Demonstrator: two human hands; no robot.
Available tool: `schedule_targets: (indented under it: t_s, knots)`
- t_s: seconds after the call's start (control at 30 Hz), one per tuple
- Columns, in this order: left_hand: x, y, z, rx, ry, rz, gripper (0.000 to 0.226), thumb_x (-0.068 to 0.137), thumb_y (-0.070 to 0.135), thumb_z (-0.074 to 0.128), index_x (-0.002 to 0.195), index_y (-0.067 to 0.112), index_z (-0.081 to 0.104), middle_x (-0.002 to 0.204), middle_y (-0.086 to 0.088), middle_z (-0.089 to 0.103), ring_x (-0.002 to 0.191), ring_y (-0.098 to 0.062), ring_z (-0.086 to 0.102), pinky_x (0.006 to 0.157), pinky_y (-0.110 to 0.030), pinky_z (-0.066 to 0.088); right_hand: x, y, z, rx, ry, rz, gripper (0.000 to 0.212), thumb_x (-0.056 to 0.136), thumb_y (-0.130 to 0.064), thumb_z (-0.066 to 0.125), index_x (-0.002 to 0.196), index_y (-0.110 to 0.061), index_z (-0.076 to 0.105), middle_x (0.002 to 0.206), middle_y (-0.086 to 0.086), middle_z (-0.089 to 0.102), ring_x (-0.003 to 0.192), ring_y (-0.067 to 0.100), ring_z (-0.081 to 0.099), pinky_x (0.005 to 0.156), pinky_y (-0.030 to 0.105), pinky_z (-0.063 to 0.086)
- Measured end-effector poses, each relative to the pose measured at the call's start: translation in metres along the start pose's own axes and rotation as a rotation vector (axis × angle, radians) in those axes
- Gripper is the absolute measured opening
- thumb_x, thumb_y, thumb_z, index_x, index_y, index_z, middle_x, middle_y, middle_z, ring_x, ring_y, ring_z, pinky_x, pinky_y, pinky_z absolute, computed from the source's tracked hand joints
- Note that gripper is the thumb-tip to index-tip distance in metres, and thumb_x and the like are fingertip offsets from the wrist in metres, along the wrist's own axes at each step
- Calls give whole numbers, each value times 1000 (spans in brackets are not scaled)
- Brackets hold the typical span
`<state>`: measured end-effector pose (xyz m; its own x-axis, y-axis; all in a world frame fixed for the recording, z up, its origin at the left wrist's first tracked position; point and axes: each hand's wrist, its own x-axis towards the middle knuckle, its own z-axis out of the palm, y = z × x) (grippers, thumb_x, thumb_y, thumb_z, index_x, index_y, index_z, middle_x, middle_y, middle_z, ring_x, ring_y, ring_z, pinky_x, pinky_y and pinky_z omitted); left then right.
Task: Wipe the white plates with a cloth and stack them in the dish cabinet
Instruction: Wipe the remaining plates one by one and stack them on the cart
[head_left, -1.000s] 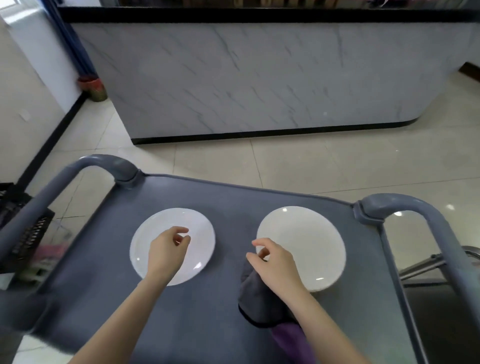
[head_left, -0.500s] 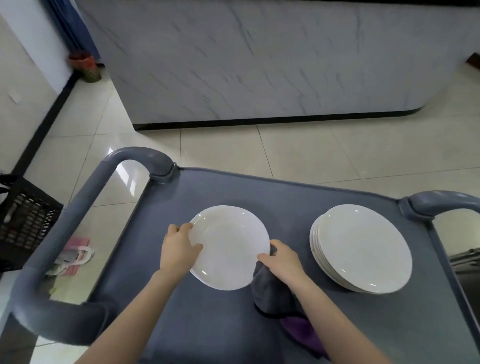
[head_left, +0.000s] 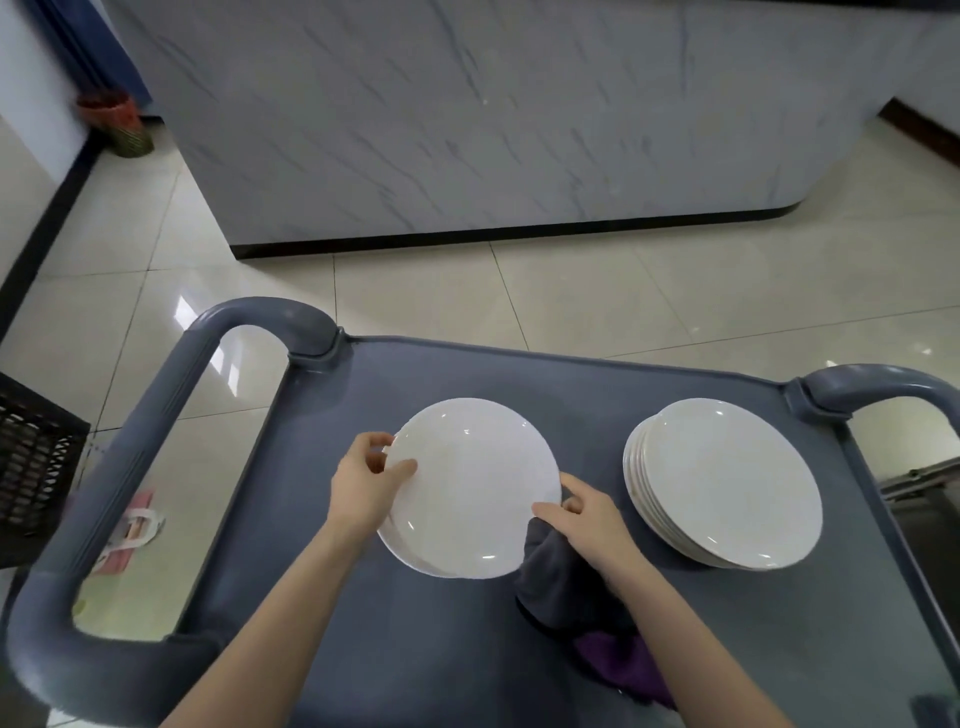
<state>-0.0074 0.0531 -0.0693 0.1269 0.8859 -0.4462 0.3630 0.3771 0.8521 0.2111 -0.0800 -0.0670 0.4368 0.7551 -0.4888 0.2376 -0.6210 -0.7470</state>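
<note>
A: What is sitting far to the left of the left hand (head_left: 363, 488)?
B: A black crate (head_left: 31, 467) is sitting out there, past the gray cart (head_left: 519, 374) and its big curved handle (head_left: 130, 457).
A: What is the left hand doing?
B: It is pinching the left edge of 1 white plate (head_left: 467, 488). The thumb is lying on top of the rim and the fingers are curling around the edge.
A: Where is that plate sitting?
B: It is sitting between the 2 hands, over the cart top. I cannot tell if it is touching the cart.
A: What is the right hand (head_left: 587, 519) doing?
B: It is gripping the right edge of the same plate. Its thumb is pressing on the rim and its fingers are curling in.
A: Where is the dark cloth (head_left: 556, 582) lying?
B: It is bunching up right under the right hand, touching it and the plate's edge. A purple bit is poking out near the wrist. I cannot tell if the fingers are holding it too.
A: What is lying to the right of that hand?
B: A pile of plates (head_left: 727, 483) is resting on the cart, near the hand but not touching it.
</note>
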Motion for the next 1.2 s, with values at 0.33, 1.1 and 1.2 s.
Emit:
schedule_targets:
  t_s: [0.33, 1.1, 1.2]
  knots:
    - [-36, 58, 50, -472, -164, 95, 35, 109, 32, 40, 139, 46, 49, 127, 24, 60, 119, -8, 58, 80, -29, 53, -45, -25, -78, 261, 408, -30, 28, 88, -45, 67, 110, -29, 64, 99, -8, 68, 99, 12, 63, 86, 29, 46]
    - [-92, 107, 129, -571, -128, 168, 34, 110, 23, 37, 126, 40, 61, 127, 13, 70, 117, -4, 65, 104, -32, 48, 6, -61, -78, -621, 335, -911, 46, 96, -25, 39, 138, -18, 57, 143, -1, 55, 132, 19, 52, 113, 44, 35]
    - [-96, 106, 123, -571, -97, 152, 34, 110, 28, 38, 124, 50, 60, 122, 23, 69, 113, -1, 65, 93, -31, 52, 24, -62, -104, -703, 452, -844, 40, 90, -15, 56, 129, -10, 63, 133, 9, 63, 121, 29, 60, 99, 50, 49]
